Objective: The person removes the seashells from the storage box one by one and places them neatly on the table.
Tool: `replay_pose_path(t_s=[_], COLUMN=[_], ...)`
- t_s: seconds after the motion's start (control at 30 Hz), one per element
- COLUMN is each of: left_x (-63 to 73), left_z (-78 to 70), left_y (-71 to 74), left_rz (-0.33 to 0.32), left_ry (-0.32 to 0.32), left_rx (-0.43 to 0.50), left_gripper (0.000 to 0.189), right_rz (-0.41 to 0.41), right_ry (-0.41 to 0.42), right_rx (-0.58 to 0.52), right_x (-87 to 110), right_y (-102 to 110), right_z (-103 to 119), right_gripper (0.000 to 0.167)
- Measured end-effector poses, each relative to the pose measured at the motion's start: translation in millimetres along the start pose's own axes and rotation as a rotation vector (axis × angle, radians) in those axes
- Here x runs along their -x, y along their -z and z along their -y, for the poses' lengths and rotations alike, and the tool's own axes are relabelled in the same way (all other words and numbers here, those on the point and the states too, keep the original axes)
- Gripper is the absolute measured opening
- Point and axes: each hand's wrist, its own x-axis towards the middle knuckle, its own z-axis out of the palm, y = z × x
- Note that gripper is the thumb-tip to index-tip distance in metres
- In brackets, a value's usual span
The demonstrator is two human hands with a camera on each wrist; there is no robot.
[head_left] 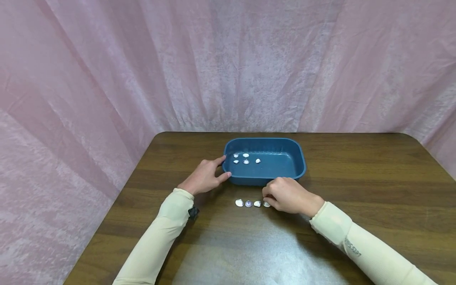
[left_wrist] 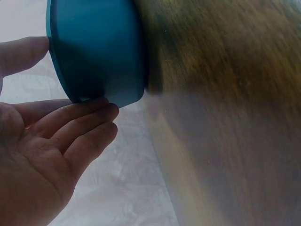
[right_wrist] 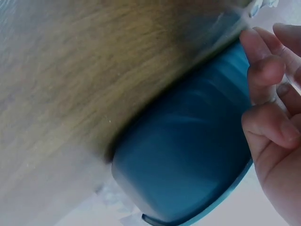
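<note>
A blue plastic tray (head_left: pixel 265 181) stands near the far side of the table, with several small white and purplish seashells (head_left: pixel 246 161) on the left of its floor. My left hand (head_left: pixel 204 177) rests against the tray's left end, thumb and fingers spread and fairly straight; in the left wrist view its fingertips touch the tray wall (left_wrist: pixel 99 52). In front of the tray, several shells (head_left: pixel 248 204) lie in a row on the wood. At the row's right end my right hand (head_left: pixel 290 194), fingers curled, pinches a shell (head_left: pixel 266 204) that is partly covered by the fingertips.
The brown wooden table (head_left: pixel 374 178) extends on both sides of the tray, with a glossy reflection at its near part. Behind it hangs a pink velvet curtain (head_left: pixel 256 71). A small dark object (head_left: pixel 193 213) is attached at the left sleeve's wrist.
</note>
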Motion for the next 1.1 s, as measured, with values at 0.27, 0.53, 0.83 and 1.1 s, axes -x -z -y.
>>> replay_pose_path(t_s=[0.27, 0.53, 0.83, 1.1], left_x=[0.4, -0.4, -0.4, 0.8], left_z=[0.0, -0.4, -0.9, -0.1], left_y=[0.0, -0.4, -0.2, -0.6], left_rz=[0.003, 0.002, -0.002, -0.009], left_ry=[0.008, 0.009, -0.005, -0.005], left_rx=[0.0, -0.001, -0.003, 0.003], left_gripper=[0.071, 0.071, 0.07, 0.071], right_rz=[-0.015, -0.035, -0.021, -0.013], right_ry=[0.017, 0.032, 0.061, 0.079], right_rx=[-0.005, 0.009, 0.017, -0.005], right_x=[0.2, -1.2, -3.3, -11.8], right_y=[3.9, 11.6, 20.7, 37.4], right_z=[-0.4, -0.5, -3.6, -6.8], right_gripper=[0.02, 0.021, 0.021, 0.015])
